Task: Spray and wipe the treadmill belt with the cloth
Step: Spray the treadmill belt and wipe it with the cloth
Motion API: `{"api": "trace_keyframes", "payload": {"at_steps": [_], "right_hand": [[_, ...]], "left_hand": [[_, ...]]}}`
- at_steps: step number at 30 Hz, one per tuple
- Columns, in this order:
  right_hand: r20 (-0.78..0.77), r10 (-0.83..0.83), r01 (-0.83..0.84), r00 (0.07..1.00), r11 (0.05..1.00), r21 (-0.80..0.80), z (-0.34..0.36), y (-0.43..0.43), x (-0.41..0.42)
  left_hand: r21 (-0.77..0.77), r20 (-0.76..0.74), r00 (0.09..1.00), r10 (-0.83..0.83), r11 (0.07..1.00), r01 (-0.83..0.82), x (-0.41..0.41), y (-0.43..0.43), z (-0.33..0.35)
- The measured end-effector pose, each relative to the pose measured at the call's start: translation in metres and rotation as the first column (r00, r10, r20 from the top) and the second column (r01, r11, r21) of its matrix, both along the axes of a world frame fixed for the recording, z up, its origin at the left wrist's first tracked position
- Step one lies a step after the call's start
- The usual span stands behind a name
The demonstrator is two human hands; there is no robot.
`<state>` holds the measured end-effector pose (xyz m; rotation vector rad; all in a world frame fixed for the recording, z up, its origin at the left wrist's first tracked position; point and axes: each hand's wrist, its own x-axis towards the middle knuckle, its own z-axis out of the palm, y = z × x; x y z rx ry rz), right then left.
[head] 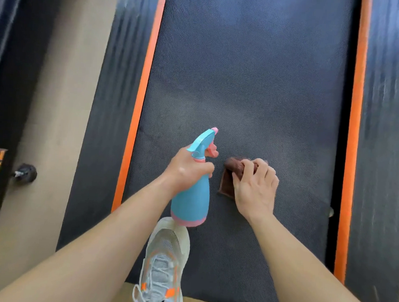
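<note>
The dark textured treadmill belt (pixel 249 84) runs away from me between two orange stripes. My left hand (pixel 185 168) grips the neck of a blue spray bottle (pixel 190 201) with a pink trigger, its nozzle pointing up the belt. Just to its right, my right hand (pixel 255 189) holds a brown cloth (pixel 232 169) bunched under the fingers and presses it on the belt. Most of the cloth is hidden beneath that hand.
My grey and orange sneaker (pixel 163 260) stands on the belt's near end, under the bottle. Dark side rails (pixel 108 98) flank the orange stripes (pixel 354 137). Beige floor (pixel 57 95) lies at left, with a black frame part and a small wheel (pixel 26 173).
</note>
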<state>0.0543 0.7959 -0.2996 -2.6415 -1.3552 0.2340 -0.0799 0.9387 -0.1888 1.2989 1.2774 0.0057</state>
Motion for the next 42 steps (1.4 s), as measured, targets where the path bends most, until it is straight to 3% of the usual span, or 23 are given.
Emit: {"api": "trace_keyframes", "payload": {"at_steps": [7, 14, 19, 29, 38, 42], "right_hand": [[0.002, 0.038, -0.038, 0.999, 0.999, 0.035, 0.015, -0.013, -0.009], [0.011, 0.016, -0.017, 1.0, 0.994, 0.109, 0.001, 0.016, 0.014], [0.067, 0.01, -0.017, 0.998, 0.994, 0.104, -0.025, 0.023, 0.013], [0.107, 0.006, -0.022, 0.994, 0.989, 0.146, -0.032, 0.026, 0.019], [0.125, 0.007, -0.034, 0.992, 0.974, 0.222, -0.032, 0.022, 0.022], [0.142, -0.026, -0.008, 0.99, 0.971, 0.238, -0.031, -0.001, 0.017]], "left_hand": [[-0.002, -0.01, 0.996, 0.087, 0.996, -0.087, -0.015, 0.001, 0.022], [-0.001, -0.057, 0.997, 0.046, 0.999, -0.046, -0.021, 0.0, 0.009], [-0.027, 0.031, 0.997, 0.073, 0.997, -0.072, -0.023, 0.001, -0.011], [-0.05, 0.043, 0.996, -0.075, 0.996, 0.077, -0.005, -0.008, -0.011], [-0.139, 0.161, 0.98, 0.117, 0.986, -0.095, 0.003, -0.032, -0.029], [-0.088, 0.139, 0.987, 0.081, 0.994, -0.069, -0.003, -0.031, -0.029]]}}
